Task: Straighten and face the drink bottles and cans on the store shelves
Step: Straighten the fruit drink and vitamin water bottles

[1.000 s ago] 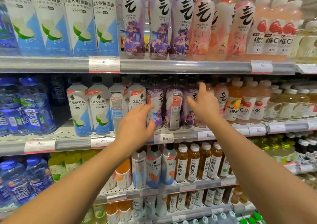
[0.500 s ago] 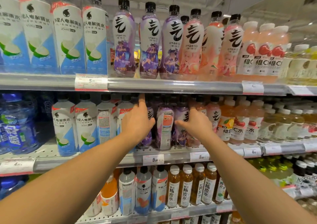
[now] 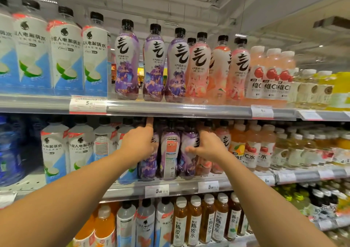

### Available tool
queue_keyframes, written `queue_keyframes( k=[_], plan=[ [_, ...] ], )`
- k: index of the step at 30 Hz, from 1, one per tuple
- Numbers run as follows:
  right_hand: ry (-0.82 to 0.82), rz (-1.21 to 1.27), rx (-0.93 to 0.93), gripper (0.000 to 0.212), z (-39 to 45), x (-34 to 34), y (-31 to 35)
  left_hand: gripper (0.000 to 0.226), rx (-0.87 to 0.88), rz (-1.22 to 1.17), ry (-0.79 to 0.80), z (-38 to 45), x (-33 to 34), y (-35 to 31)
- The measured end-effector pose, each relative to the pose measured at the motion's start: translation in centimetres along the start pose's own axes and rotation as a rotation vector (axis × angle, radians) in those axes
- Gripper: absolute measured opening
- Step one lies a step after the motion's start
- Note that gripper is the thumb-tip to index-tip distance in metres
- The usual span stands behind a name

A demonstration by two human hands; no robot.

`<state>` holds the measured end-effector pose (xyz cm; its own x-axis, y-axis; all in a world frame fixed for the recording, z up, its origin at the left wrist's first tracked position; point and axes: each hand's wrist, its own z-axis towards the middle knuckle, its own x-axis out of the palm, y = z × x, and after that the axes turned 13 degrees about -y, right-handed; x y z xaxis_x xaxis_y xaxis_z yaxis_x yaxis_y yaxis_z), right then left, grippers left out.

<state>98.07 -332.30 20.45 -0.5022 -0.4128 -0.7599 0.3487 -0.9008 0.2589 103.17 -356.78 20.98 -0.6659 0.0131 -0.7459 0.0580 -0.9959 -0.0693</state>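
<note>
We reach both bare arms into the middle shelf (image 3: pixel 170 187) of a store drinks display. Our left hand (image 3: pixel 137 144) wraps the leftmost purple bottle (image 3: pixel 149 163) in the front row, fingers curled round its upper body so the grip is clamped on it, with the index finger pointing up to the underside of the top shelf (image 3: pixel 170 110). Our right hand (image 3: pixel 209 147) rests against the purple bottle to the right (image 3: pixel 189 157), thumb stretched left across its label; its fingers are hidden behind the knuckles, so we cannot tell whether that grip is closed on the bottle. Between the two hands stands a turned bottle (image 3: pixel 169 152), upright, its back panel of small print and an orange patch facing outward. Just right of our right hand stand pink bottles (image 3: pixel 224 142), then orange and pale-red vitamin drinks (image 3: pixel 251 148). To the left, white-and-blue electrolyte bottles (image 3: pixel 55 150) line the same shelf, one of them also showing its back label. On the top shelf, purple and pink bottles of the same brand (image 3: pixel 178 65) face forward in a row. Price tags (image 3: pixel 156 191) marked 5 hang on the middle shelf's edge, and amber tea bottles (image 3: pixel 193 226) fill the shelf below.
</note>
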Motion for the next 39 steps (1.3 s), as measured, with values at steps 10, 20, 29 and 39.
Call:
queue_keyframes(
  k=[10, 20, 29, 39],
  plan=[
    [0.007, 0.158, -0.008, 0.070, -1.2, 0.6, 0.4, 0.103, -0.019, -0.142, -0.016, -0.9, 0.4, 0.3],
    [0.018, 0.412, 0.116, 0.091, -5.1, 0.8, 0.5, 0.093, -0.055, -0.351, -0.128, -4.7, 0.5, -0.4],
    [0.115, 0.518, 0.030, 0.068, -10.8, 0.0, 2.9, 0.027, 0.015, -0.414, 0.005, -11.5, -3.6, 0.7],
    [0.300, 0.795, 0.055, 0.028, -23.6, 0.3, 7.7, 0.028, 0.003, -0.324, 0.202, -23.8, -7.6, 4.7]
  ],
)
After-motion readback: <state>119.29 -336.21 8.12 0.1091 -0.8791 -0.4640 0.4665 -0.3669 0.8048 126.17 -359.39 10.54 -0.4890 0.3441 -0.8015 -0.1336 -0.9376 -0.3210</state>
